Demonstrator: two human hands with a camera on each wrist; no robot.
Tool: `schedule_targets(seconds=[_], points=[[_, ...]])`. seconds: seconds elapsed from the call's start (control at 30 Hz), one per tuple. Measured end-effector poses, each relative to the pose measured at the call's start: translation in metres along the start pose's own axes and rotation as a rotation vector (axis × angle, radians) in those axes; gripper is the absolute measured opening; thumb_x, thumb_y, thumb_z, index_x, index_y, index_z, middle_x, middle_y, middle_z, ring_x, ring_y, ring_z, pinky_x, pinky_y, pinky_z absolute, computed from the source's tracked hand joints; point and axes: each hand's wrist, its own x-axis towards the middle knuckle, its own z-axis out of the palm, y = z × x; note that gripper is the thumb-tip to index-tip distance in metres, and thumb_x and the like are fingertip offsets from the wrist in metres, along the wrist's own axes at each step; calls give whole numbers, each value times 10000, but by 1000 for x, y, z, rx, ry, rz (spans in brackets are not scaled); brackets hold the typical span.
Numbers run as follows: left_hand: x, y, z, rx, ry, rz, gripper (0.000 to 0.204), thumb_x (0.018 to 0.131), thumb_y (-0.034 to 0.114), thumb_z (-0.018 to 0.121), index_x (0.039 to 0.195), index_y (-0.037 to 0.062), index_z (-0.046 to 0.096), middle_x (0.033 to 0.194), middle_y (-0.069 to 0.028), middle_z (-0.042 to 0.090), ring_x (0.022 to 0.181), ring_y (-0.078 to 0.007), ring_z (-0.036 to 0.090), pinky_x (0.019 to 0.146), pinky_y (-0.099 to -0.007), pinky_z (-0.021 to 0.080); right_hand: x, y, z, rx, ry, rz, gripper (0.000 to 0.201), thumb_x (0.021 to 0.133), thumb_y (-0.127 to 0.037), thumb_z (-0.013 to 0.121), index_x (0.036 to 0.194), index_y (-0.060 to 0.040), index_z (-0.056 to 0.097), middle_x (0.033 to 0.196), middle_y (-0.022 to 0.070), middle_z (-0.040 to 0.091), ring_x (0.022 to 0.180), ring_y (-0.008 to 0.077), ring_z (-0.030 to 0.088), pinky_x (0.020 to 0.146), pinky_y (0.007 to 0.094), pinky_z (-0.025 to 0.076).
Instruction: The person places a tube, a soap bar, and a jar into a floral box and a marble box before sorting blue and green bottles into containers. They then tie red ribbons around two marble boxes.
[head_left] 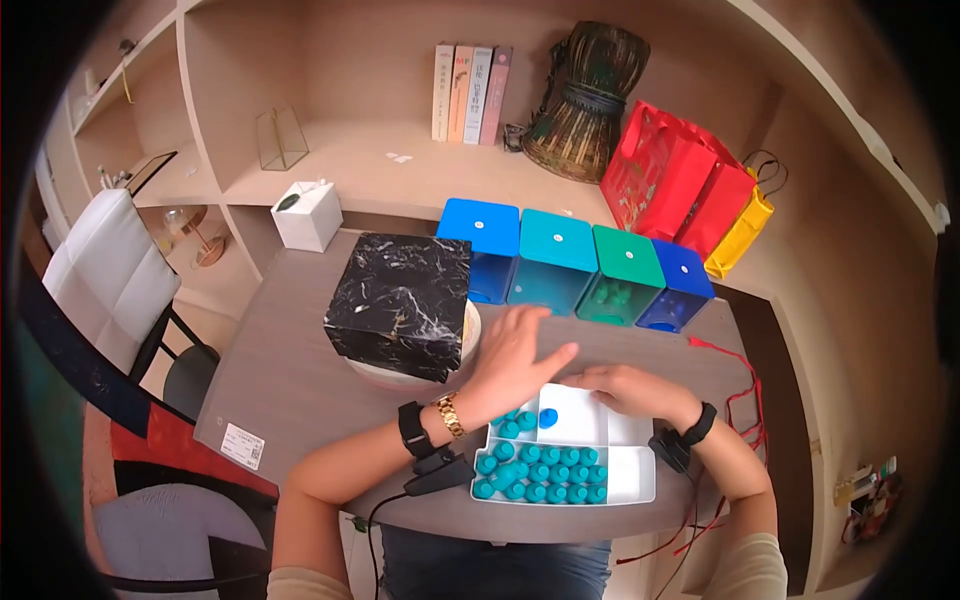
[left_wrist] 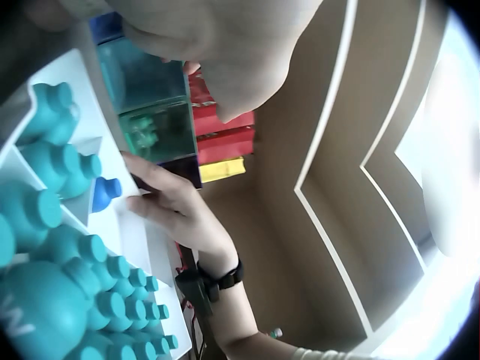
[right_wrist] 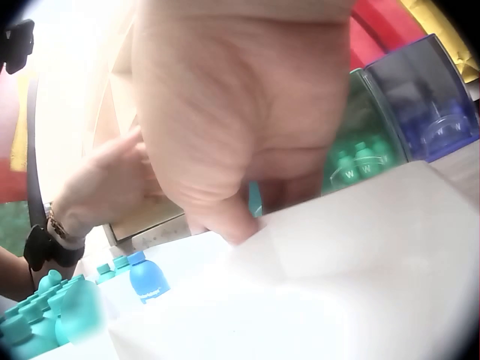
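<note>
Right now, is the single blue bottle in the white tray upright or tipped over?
Upright: in the right wrist view, the blue bottle stands with its cap on top.

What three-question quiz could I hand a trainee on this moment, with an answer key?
1. Which hand grips the far edge of the white tray: A) left, B) right, C) both?
2. True or false: the green box stands between the teal box and the dark blue box.
3. Fill in the colour: among the teal bottles in the tray, the one odd bottle is ____.

Key:
1. B, the right hand.
2. True.
3. Blue; the blue bottle.
</note>
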Motion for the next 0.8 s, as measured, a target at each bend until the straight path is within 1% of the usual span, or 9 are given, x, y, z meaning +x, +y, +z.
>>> schedule_targets(seconds=[0.03, 0.13, 0.23, 0.37, 0.47, 0.57, 0.67, 0.77, 0.8], points=[[0, -10, 0, -46, -72, -138, 677, 984, 462, 617, 1388, -61, 470, 1442, -271, 446, 1393, -422, 406, 1156, -473, 341, 1, 2, 1, 16, 5, -11, 479, 853, 62, 622, 1312, -77, 643, 1216, 158, 691, 1104, 360, 664, 938, 440, 539], [-11, -37, 8, -35, -67, -179, 766, 1005, 532, 558, 1417, -100, 431, 1535, -327, 331, 1470, -435, 318, 1197, -464, 294, 3, 2, 0, 62, -4, -38, 507, 833, 70, 623, 1315, -85, 642, 1245, 144, 682, 1116, 355, 661, 939, 444, 540], [-12, -34, 2, -62, -108, -170, 815, 1002, 561, 536, 1372, -160, 443, 1561, -385, 248, 1492, -464, 264, 1215, -467, 267, 7, 2, 2, 8, -15, -55, 520, 833, 72, 610, 1324, -95, 637, 1243, 138, 681, 1111, 353, 662, 934, 440, 544], [-16, -34, -3, -89, -100, -134, 801, 1002, 534, 555, 1373, -163, 427, 1562, -383, 246, 1483, -466, 283, 1204, -472, 289, 12, -6, 6, -65, 27, -35, 511, 851, 45, 579, 1336, -111, 629, 1198, 138, 686, 1068, 354, 675, 909, 442, 552], [-17, -39, 0, 2, -109, -124, 743, 1009, 526, 558, 1424, -78, 431, 1582, -326, 272, 1479, -445, 312, 1190, -454, 314, 15, -4, 9, -95, 23, -35, 503, 867, 25, 560, 1343, -122, 626, 1160, 134, 689, 1028, 354, 684, 882, 446, 557], [-30, -30, -7, 19, -144, -85, 600, 969, 417, 659, 1352, -27, 535, 1517, -276, 403, 1440, -434, 381, 1171, -461, 341, 16, -3, 9, -109, 5, -40, 505, 870, 20, 552, 1347, -129, 627, 1135, 133, 689, 1002, 352, 688, 867, 450, 558], [-60, 9, -44, 36, 2, 326, 471, 888, 316, 750, 1231, 18, 624, 1415, -217, 514, 1372, -409, 463, 1131, -481, 378, 15, -6, 7, -127, -10, -19, 518, 865, 27, 553, 1350, -140, 630, 1122, 133, 689, 1003, 346, 687, 866, 451, 557], [-100, 34, -104, 361, 334, 443, 346, 839, 199, 727, 1146, 59, 651, 1350, -174, 550, 1287, -347, 510, 1043, -467, 420, 7, -2, 11, -73, 15, -41, 527, 861, 30, 557, 1349, -151, 636, 1114, 129, 693, 1012, 335, 686, 864, 443, 559], [-111, 19, -114, 261, 545, 378, 392, 834, 217, 757, 1178, 62, 649, 1253, -140, 624, 1240, -350, 541, 1025, -464, 413, 1, -1, 13, -62, 30, -58, 526, 860, 30, 558, 1348, -150, 637, 1113, 127, 695, 1016, 331, 685, 862, 438, 560]])
